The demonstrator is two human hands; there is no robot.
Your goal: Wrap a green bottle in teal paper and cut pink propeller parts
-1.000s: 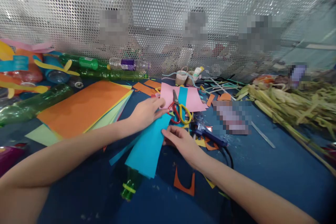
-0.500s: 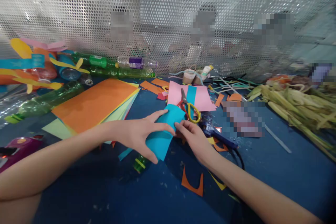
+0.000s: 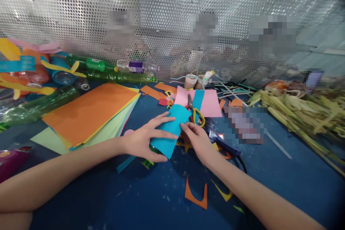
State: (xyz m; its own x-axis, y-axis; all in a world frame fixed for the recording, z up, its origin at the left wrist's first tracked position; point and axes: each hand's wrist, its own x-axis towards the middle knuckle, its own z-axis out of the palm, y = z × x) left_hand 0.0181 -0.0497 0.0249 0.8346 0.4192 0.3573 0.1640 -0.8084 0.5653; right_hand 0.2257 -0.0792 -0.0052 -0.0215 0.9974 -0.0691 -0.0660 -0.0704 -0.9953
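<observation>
A sheet of bright blue paper (image 3: 172, 124) curves in front of me, bent around something mostly hidden. Dark green plastic shows under its lower left edge, and a green bottle cap (image 3: 148, 164) lies below. My left hand (image 3: 145, 138) grips the sheet from the left, fingers across its face and thumb at the bottom corner. At the right edge, my right hand (image 3: 198, 138) pinches the paper between thumb and fingers. Just beyond are scissors (image 3: 198, 116) with yellow and red handles, partly on a pink sheet (image 3: 211, 104) with a blue strip.
Orange, yellow and green paper sheets (image 3: 91, 111) are stacked at left. Plastic bottles (image 3: 107, 75) line the perforated metal screen (image 3: 161, 3). A dark blue glue gun (image 3: 225, 145) lies right of my hands, with corn husks (image 3: 296, 115) farther right. Orange scraps (image 3: 198, 199) lie nearer.
My left hand has closed in around the blue paper, its thumb now at the bottom corner. The sheet wraps more tightly downward. The camera view has shifted slightly.
</observation>
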